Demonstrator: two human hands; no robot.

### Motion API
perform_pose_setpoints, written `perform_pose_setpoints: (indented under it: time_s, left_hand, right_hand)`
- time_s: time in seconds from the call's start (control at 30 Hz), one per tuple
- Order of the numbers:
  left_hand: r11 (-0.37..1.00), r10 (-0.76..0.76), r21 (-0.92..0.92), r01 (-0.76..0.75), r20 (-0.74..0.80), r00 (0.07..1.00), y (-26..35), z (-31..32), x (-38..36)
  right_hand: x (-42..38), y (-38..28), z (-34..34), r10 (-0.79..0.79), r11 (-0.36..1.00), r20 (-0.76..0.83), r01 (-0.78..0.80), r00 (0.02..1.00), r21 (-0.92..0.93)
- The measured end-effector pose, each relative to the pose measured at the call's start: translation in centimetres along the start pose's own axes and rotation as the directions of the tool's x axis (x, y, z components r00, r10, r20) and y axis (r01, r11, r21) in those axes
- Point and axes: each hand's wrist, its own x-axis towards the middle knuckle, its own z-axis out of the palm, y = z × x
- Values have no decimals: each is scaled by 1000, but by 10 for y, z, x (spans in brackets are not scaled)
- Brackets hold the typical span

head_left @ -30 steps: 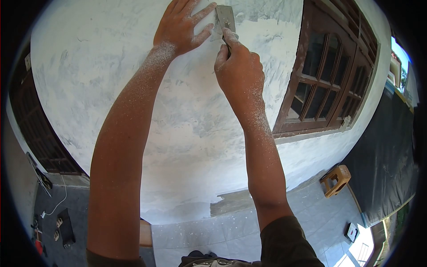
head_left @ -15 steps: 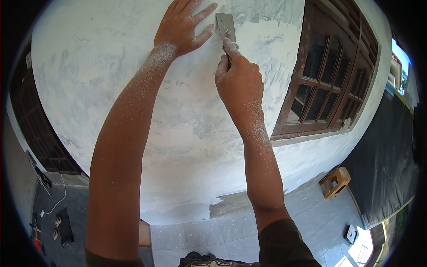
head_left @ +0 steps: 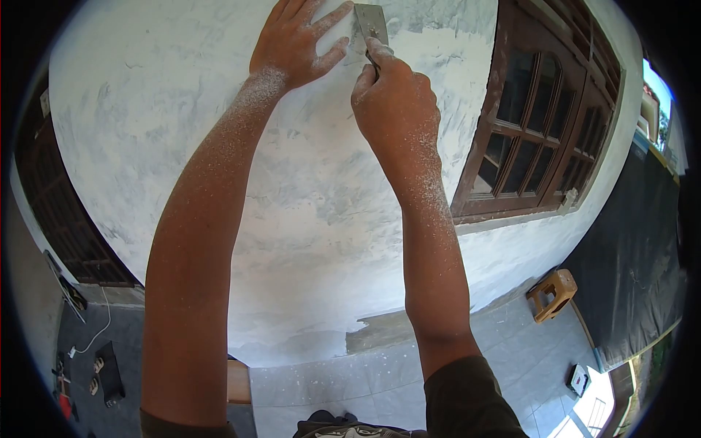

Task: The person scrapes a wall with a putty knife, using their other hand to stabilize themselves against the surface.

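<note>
the scraper is held at the patchy wall by the curled fingers of the right hand, one laid towards the blade – seemingly for control – while the left hand is placed beside it, fingers spread wide, apparently for steadiness.

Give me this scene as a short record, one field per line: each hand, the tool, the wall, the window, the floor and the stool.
left hand: spread against the wall, dusted white
right hand: gripping the scraper's handle
tool: scraper, flat blade pointing up, at the wall
wall: white with patchy gray marks
window: brown frame, dark panes, right of the right hand
floor: gray tiles with white specks
stool: tan, on the floor near the black sheet
</note>
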Motion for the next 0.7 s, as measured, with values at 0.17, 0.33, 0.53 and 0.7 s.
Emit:
perform_pose_setpoints:
  time_s: [0.17,0.33,0.53,0.7]
  left_hand:
    - [999,-11,-34,11,5,1000,1,-2,0]
    - [999,-5,-33,5,1,1000,1,-1,-1]
    - [1000,-1,-15,1,-19,1000,0,-2,0]
    - [1000,-2,-22,1,-16,1000,0,0,0]
  right_hand:
    - [-20,3,3,-12,999,9,13,1000,-36]
    - [-10,-3,-2,17,999,18,-17,1000,43]
    - [-20,0,9,-9,1000,-33,10,999,23]
    - [-6,-4,4,8,999,-4,-8,1000,41]
